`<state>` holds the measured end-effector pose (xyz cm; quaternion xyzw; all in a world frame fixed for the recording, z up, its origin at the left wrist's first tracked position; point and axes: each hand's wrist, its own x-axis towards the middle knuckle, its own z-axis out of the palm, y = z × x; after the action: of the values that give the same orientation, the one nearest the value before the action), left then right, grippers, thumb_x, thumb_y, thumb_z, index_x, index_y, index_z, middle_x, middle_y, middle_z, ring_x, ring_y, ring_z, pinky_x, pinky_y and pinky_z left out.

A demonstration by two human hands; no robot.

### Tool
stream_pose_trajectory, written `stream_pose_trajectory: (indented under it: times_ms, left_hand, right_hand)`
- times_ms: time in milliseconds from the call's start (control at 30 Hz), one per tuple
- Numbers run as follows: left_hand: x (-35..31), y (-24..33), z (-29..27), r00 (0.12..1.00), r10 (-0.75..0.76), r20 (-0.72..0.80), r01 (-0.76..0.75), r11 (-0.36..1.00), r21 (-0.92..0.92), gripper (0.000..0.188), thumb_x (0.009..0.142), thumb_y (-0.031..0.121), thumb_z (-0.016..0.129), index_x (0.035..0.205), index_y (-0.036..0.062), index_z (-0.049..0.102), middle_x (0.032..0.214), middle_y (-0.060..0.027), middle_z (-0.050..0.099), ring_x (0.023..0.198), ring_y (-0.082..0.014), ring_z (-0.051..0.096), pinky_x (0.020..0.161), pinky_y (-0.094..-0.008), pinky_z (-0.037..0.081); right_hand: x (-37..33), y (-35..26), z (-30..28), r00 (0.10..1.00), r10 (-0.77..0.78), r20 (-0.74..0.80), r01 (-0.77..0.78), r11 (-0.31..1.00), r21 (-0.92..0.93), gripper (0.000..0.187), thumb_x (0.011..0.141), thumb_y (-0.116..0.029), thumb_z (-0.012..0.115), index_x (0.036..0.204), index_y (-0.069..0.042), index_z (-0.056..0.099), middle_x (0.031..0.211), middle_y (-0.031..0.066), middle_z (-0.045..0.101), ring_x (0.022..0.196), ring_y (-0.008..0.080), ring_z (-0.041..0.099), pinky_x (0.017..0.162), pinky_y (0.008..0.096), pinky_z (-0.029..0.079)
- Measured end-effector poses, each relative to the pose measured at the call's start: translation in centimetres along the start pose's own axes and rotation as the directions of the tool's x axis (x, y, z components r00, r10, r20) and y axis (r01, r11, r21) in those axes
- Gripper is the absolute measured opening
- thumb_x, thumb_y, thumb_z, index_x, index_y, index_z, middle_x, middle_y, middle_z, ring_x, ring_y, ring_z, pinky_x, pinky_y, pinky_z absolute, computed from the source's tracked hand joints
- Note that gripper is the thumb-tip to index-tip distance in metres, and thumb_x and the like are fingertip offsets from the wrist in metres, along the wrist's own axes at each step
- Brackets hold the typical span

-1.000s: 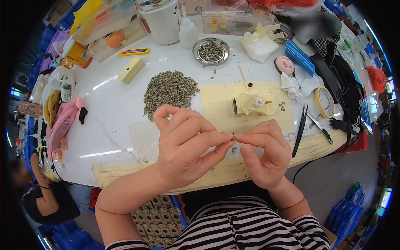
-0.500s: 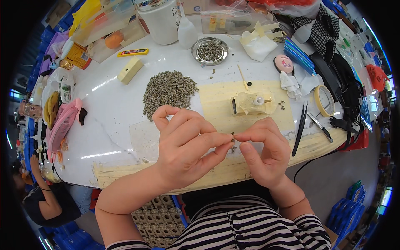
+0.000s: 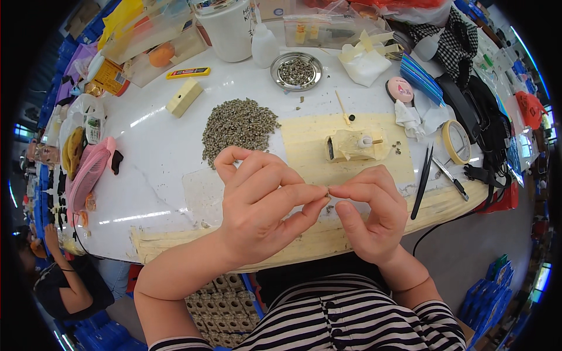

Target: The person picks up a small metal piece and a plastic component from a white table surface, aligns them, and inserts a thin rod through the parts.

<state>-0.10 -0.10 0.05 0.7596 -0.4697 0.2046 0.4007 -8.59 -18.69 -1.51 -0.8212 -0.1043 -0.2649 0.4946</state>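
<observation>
My left hand (image 3: 260, 205) pinches a tiny grey-brown metal-looking piece (image 3: 328, 195) between thumb and index finger; the fingertips hide most of it. From the other side the index fingertip of my right hand (image 3: 372, 213) meets it, while the right thumb stands apart. Another small piece (image 3: 329, 209) lies on the worktop just below the fingertips. Beyond my left hand spreads a heap of similar small pieces (image 3: 239, 130). A round metal dish (image 3: 317, 83) farther back holds more. Past my right hand stands a tape-covered block (image 3: 354, 146) with a white nozzle-like tip.
On the right lie black tweezers (image 3: 422, 182), a craft knife (image 3: 452, 180) and a tape roll (image 3: 456, 142). A cream block (image 3: 184, 98), a yellow case (image 3: 188, 73) and a squeeze bottle (image 3: 265, 47) stand farther back. Another person's arm (image 3: 70, 275) shows at lower left.
Both hands hold almost the same pose and place. Less of the tiny piece shows above the touching fingertips now.
</observation>
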Motion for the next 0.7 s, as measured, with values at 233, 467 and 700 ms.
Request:
stream_pose_trajectory:
  times_ms: [233, 467, 700]
  left_hand:
    - [-0.02, 0.05, 0.07, 1.000, 0.011, 0.004, -0.011, 1.000, -0.012, 0.030, 0.063, 0.005, 0.087, 0.090, 0.0138, 0.076, 0.075, 0.0054, 0.059, 0.073, -0.0151, 0.053, 0.077, -0.0366, 0.029]
    - [-0.01, 0.05, 0.09, 1.000, -0.001, 0.014, 0.001, 1.000, -0.002, 0.029, 0.063, 0.004, 0.086, 0.088, 0.0141, 0.076, 0.075, 0.0055, 0.059, 0.072, -0.0151, 0.054, 0.078, -0.0370, 0.029]
    - [0.04, -0.01, 0.15, 0.999, -0.016, 0.029, 0.016, 1.000, 0.006, 0.028, 0.064, 0.004, 0.087, 0.088, 0.0139, 0.076, 0.074, 0.0061, 0.059, 0.072, -0.0145, 0.054, 0.078, -0.0368, 0.029]
  right_hand:
    - [0.10, 0.26, 0.32, 0.997, 0.043, 0.064, -0.047, 0.998, 0.051, 0.014, 0.081, -0.004, 0.077, 0.095, -0.002, 0.074, 0.087, 0.0097, 0.068, 0.080, 0.0243, 0.061, 0.071, 0.0321, 0.048]
    - [-0.07, 0.09, -0.02, 1.000, 0.029, -0.010, -0.028, 0.999, 0.046, 0.016, 0.080, -0.003, 0.078, 0.095, -0.003, 0.075, 0.087, 0.0092, 0.068, 0.077, 0.0237, 0.061, 0.069, 0.0322, 0.047]
    - [-0.03, 0.03, -0.34, 0.998, -0.060, 0.003, 0.060, 0.998, 0.015, 0.020, 0.078, -0.003, 0.079, 0.098, -0.003, 0.076, 0.087, 0.0083, 0.068, 0.076, 0.0228, 0.060, 0.069, 0.0319, 0.047]
